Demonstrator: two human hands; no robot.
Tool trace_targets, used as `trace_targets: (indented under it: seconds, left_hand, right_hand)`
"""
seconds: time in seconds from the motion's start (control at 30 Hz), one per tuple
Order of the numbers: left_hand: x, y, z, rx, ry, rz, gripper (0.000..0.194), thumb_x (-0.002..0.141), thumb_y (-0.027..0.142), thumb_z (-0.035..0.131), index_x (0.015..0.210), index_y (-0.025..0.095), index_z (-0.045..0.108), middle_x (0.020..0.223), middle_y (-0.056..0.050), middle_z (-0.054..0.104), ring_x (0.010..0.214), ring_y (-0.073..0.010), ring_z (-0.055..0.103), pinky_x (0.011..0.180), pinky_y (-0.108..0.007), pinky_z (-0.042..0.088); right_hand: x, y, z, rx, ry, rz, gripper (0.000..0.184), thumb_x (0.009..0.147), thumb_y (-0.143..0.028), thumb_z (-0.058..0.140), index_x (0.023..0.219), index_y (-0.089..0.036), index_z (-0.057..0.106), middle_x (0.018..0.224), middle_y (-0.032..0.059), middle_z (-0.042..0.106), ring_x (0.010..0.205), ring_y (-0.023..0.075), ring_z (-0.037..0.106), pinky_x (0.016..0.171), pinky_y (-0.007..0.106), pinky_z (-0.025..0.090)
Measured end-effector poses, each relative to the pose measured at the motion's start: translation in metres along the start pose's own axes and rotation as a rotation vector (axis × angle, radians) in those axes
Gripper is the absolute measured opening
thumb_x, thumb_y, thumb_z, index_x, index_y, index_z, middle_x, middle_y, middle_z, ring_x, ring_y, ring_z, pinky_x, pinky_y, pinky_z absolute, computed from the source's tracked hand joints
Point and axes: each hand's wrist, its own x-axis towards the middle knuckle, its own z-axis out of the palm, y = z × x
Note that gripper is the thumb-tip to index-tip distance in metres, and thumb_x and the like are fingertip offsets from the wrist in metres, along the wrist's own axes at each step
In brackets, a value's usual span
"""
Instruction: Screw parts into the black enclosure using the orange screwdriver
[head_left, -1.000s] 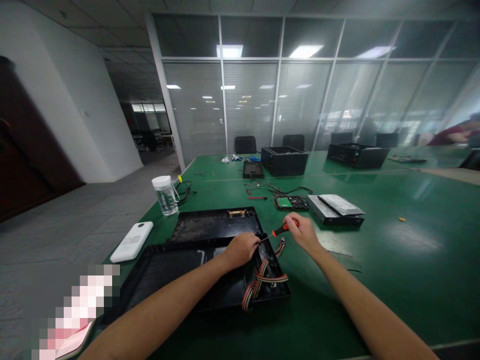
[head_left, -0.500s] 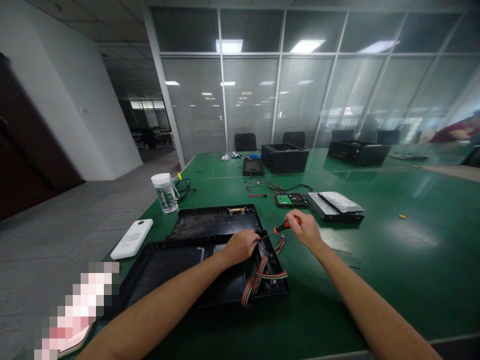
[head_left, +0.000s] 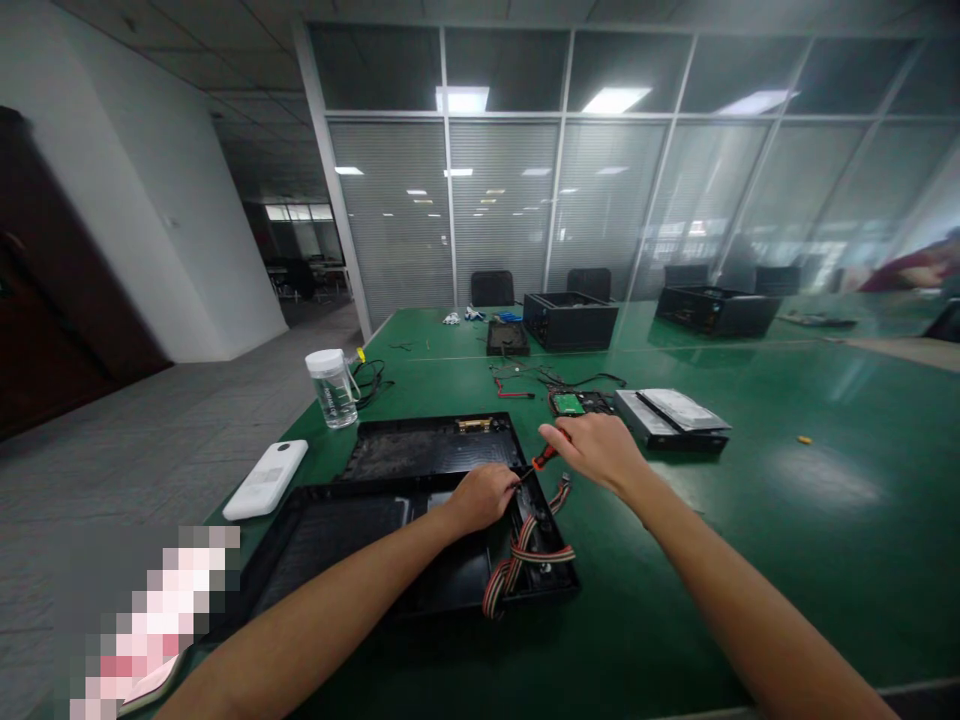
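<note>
- The green counter [head_left: 787, 560] spreads beneath everything, running widest toward 3 o'clock.
- The near black panel [head_left: 345, 530], a shallow tray, lies on the counter with its middle at 8 o'clock from both hands; the left grip sits over its far edge, close to the right-hand corner.
- The far black panel [head_left: 420, 452] lies just beyond, at 10 o'clock from the left grip.
- A stack of drives [head_left: 675, 425] stands near the right grip, at its 2 o'clock.
- The right grip [head_left: 600, 452] is closed around the handle of a screwdriver, back of the hand upward, thumb pointing to 9 o'clock. Half a second ago it was a little farther toward 1 o'clock, with more of the handle showing.
- The left grip [head_left: 484, 495] has its fingers bent together at the screwdriver's tip; whether they pinch the shaft, the panel or some small part, I cannot tell. Its place over the panel matches the earlier frames.
- A striped ribbon cable [head_left: 525, 540] lies looped over the near panel's right end, at 5 o'clock from the left grip.
- The red-and-black screwdriver [head_left: 546, 456] slants down toward 8 o'clock; its tip is hidden.
</note>
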Motion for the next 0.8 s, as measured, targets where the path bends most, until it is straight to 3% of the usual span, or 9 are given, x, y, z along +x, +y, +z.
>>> trace_targets:
  seconds: [0.13,0.2,0.3,0.43,0.5,0.6,0.7,0.8]
  left_hand:
    - [0.000,0.000,0.001,0.014,0.014,-0.009,0.012,0.082,0.015,0.048,0.090,0.015,0.057,0.088,-0.006,0.061,0.085,-0.0182,0.055,0.080,-0.029,0.043]
    - [0.000,0.000,0.001,0.017,0.016,-0.005,0.011,0.082,0.015,0.048,0.088,0.015,0.056,0.087,-0.006,0.060,0.084,-0.0181,0.055,0.079,-0.029,0.043]
    - [-0.001,0.000,0.000,0.020,0.016,-0.001,0.011,0.083,0.015,0.047,0.089,0.015,0.056,0.088,-0.006,0.060,0.085,-0.0181,0.054,0.080,-0.029,0.043]
    - [-0.002,-0.001,-0.001,0.025,-0.003,-0.003,0.011,0.082,0.015,0.048,0.090,0.015,0.055,0.087,-0.006,0.060,0.084,-0.0181,0.054,0.079,-0.029,0.043]
    - [-0.001,-0.001,0.000,0.024,-0.002,-0.001,0.012,0.081,0.014,0.048,0.091,0.015,0.055,0.088,-0.006,0.060,0.085,-0.0182,0.054,0.080,-0.029,0.043]
    - [-0.001,-0.001,0.000,0.022,0.009,0.000,0.013,0.082,0.014,0.047,0.092,0.015,0.056,0.089,-0.006,0.060,0.086,-0.0180,0.054,0.081,-0.028,0.042]
    - [-0.001,0.000,0.000,0.032,0.005,-0.003,0.011,0.082,0.015,0.047,0.089,0.015,0.056,0.086,-0.005,0.059,0.084,-0.0179,0.054,0.080,-0.028,0.042]
    - [-0.001,0.000,-0.001,0.029,0.006,0.000,0.011,0.082,0.015,0.046,0.088,0.015,0.055,0.086,-0.005,0.060,0.084,-0.0178,0.054,0.079,-0.028,0.042]
  right_hand:
    - [0.016,-0.022,-0.024,0.082,-0.162,-0.123,0.035,0.089,-0.040,0.033,0.108,-0.019,0.054,0.081,0.0052,0.066,0.072,0.0179,0.059,0.062,0.024,0.033]
    - [0.021,-0.029,-0.025,0.115,-0.221,-0.132,0.035,0.088,-0.044,0.035,0.103,-0.021,0.057,0.079,0.0044,0.066,0.072,0.0180,0.059,0.063,0.024,0.034]
    - [0.026,-0.032,-0.021,-0.020,-0.164,-0.017,0.045,0.088,-0.050,0.031,0.081,-0.018,0.062,0.077,0.0094,0.065,0.074,0.0220,0.059,0.065,0.027,0.035]
    - [0.029,-0.028,-0.017,-0.031,-0.143,-0.033,0.031,0.088,-0.036,0.034,0.101,-0.018,0.056,0.079,0.0070,0.066,0.072,0.0211,0.060,0.062,0.027,0.033]
    - [0.028,-0.026,-0.019,0.000,-0.183,-0.066,0.030,0.088,-0.037,0.035,0.098,-0.020,0.057,0.078,0.0054,0.065,0.073,0.0199,0.060,0.061,0.025,0.033]
    - [0.027,-0.025,-0.023,-0.040,-0.193,-0.019,0.042,0.089,-0.047,0.029,0.085,-0.019,0.060,0.075,0.0077,0.065,0.073,0.0209,0.060,0.061,0.026,0.033]
    - [0.025,-0.029,-0.027,-0.005,-0.208,-0.048,0.040,0.090,-0.045,0.029,0.095,-0.018,0.058,0.079,0.0066,0.066,0.074,0.0197,0.061,0.063,0.026,0.035]
    - [0.023,-0.032,-0.029,-0.074,-0.231,-0.035,0.051,0.090,-0.050,0.023,0.086,-0.017,0.061,0.081,0.0105,0.066,0.079,0.0229,0.061,0.066,0.028,0.037]
